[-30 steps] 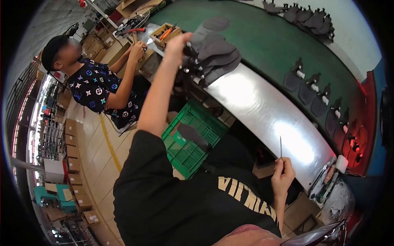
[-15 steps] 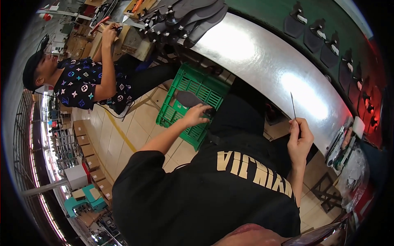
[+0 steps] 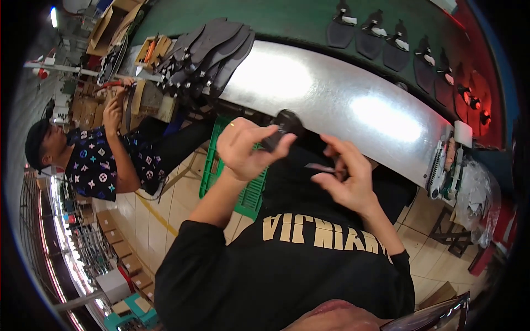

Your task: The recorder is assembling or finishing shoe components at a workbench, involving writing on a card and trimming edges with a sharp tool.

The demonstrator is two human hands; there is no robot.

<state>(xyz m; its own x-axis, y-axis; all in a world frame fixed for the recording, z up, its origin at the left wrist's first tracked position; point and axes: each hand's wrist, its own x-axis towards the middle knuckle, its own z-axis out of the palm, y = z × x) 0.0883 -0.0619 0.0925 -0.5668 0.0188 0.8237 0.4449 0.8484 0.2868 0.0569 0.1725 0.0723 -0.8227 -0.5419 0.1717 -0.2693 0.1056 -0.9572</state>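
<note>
My left hand [image 3: 243, 148] is raised over the lap and pinches a black sandal sole [image 3: 286, 126], its end rounded and toward the metal bench. Facing it, my right hand [image 3: 350, 175] has curled fingers around a thin, pale-tipped metal tool [image 3: 319, 167]. Motion blurs that tool, so its exact kind cannot be made out. The tool and the sole are apart. Below my left forearm, a green plastic crate [image 3: 251, 194] is partly hidden by my arm and clothing.
Past my hands runs a shiny metal bench [image 3: 326, 102], with a green belt [image 3: 298, 25] carrying several dark sandals [image 3: 370, 41]. A pile of grey soles [image 3: 212, 52] lies at its left end; hand tools [image 3: 441, 171] sit at right. A co-worker [image 3: 105, 160] is at left.
My left hand has lifted the sole from above the crate up in front of me. My right hand has come left toward it, and the thin tool now points left instead of up.
</note>
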